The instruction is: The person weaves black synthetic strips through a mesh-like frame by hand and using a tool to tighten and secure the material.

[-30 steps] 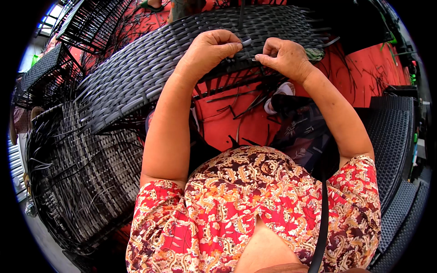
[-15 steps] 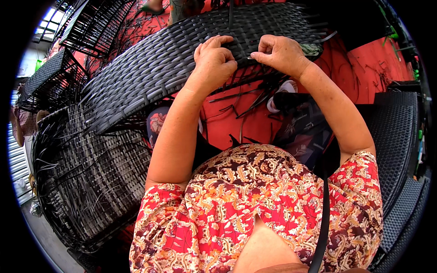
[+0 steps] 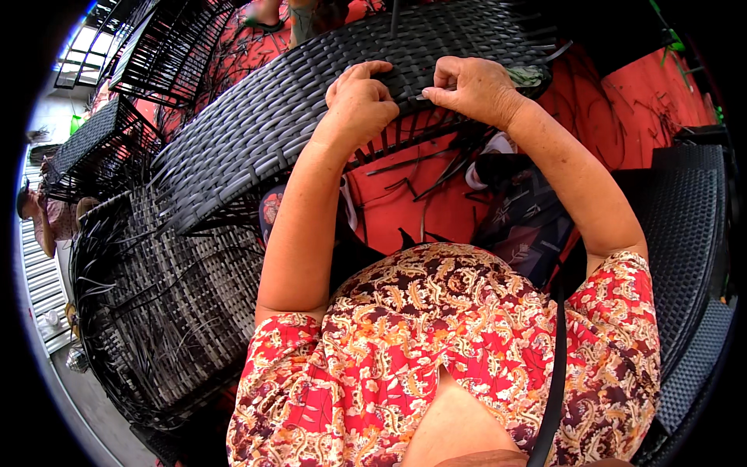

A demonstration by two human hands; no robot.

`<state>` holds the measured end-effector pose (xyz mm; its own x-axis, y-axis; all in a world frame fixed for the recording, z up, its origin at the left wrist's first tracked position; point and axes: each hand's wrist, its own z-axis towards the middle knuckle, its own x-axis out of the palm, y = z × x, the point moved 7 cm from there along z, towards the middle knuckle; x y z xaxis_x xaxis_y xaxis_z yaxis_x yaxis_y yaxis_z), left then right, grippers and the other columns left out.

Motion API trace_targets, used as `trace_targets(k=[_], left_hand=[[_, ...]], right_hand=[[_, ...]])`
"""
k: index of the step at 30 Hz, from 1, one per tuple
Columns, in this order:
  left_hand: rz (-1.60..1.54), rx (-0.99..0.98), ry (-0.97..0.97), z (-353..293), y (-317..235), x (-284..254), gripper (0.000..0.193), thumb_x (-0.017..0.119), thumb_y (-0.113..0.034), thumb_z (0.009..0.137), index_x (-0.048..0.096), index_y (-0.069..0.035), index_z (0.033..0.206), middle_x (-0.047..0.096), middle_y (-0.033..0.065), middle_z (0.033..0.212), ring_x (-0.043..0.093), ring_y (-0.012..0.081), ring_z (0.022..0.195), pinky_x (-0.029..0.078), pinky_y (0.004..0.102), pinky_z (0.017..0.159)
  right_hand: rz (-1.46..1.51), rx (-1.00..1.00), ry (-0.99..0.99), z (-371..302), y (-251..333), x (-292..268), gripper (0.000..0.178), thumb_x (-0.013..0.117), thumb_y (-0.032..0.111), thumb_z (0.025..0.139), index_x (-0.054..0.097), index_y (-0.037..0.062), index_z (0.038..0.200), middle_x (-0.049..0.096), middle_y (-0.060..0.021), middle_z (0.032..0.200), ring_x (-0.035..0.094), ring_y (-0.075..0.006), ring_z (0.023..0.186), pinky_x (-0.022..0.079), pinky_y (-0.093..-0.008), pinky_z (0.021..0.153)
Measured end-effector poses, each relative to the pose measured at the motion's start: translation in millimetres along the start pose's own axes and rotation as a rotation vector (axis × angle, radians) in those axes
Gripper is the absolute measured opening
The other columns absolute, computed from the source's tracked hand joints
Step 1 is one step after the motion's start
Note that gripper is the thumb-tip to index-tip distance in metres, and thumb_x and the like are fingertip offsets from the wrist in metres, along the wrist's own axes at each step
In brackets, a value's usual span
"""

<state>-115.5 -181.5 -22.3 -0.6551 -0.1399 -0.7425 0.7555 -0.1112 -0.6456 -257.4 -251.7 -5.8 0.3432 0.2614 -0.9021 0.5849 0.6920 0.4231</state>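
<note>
Left hand (image 3: 362, 105) has shifted off the grey strip end seen by its fingertips a second ago; now curled at the near edge of the dark-grey wicker panel (image 3: 257, 117), grip can't tell. Right hand (image 3: 476, 89) pinches a small pale-tipped piece (image 3: 423, 96) by the same edge. Panel sits above red floor (image 3: 405, 206).

Long panel of flat woven strands (image 3: 249, 117): we see dark grey in a staggered basket weave.
Short-sleeved fabric shirt (image 3: 436, 327): we find red, maroon, gold and cream paisley.
Broad worn woven panel (image 3: 183, 311): we notice black and pale-grey checks.
Flat floor (image 3: 389, 222): we see bright red.
</note>
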Motion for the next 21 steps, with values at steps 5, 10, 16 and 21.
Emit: trace_targets(k=[5, 10, 16, 21], left_hand=[[-0.109, -0.067, 0.075, 0.0, 8.6, 2.2, 0.009, 0.063, -0.008, 0.066, 0.067, 0.001, 0.069, 0.05, 0.0135, 0.129, 0.051, 0.0225, 0.108, 0.042, 0.0289, 0.089], [-0.242, -0.037, 0.071, 1.3, 14.0, 2.3, 0.009, 0.066, -0.007, 0.071, 0.068, 0.0, 0.076, 0.049, 0.012, 0.13, 0.052, 0.0198, 0.107, 0.042, 0.0271, 0.087], [-0.158, 0.03, 0.077, 4.3, 3.7, 4.6, 0.01, 0.066, -0.008, 0.074, 0.068, 0.0, 0.079, 0.046, 0.0137, 0.135, 0.046, 0.0225, 0.119, 0.036, 0.0291, 0.097], [-0.116, -0.066, 0.029, -3.0, -1.0, 5.2, 0.013, 0.065, -0.01, 0.073, 0.07, -0.001, 0.082, 0.037, 0.0166, 0.143, 0.035, 0.0265, 0.132, 0.015, 0.0376, 0.111]], right_hand=[[-0.015, -0.029, -0.045, -1.1, 1.5, 4.0, 0.03, 0.067, 0.039, 0.077, 0.058, 0.0101, 0.074, 0.06, -0.003, 0.065, 0.06, -0.021, 0.062, 0.046, -0.0341, 0.06], [-0.031, -0.012, -0.031, -1.5, 1.5, 3.6, 0.03, 0.067, 0.039, 0.077, 0.058, 0.0102, 0.075, 0.061, -0.0032, 0.064, 0.061, -0.0214, 0.063, 0.047, -0.035, 0.061], [-0.018, -0.047, -0.058, -3.3, 3.9, 2.3, 0.03, 0.067, 0.039, 0.077, 0.058, 0.0101, 0.074, 0.061, -0.0037, 0.064, 0.061, -0.0221, 0.064, 0.047, -0.0353, 0.061], [-0.061, -0.052, -0.056, -6.2, 5.8, -1.0, 0.029, 0.066, 0.038, 0.077, 0.057, 0.0098, 0.075, 0.061, -0.0045, 0.064, 0.061, -0.0241, 0.064, 0.046, -0.0373, 0.061]])
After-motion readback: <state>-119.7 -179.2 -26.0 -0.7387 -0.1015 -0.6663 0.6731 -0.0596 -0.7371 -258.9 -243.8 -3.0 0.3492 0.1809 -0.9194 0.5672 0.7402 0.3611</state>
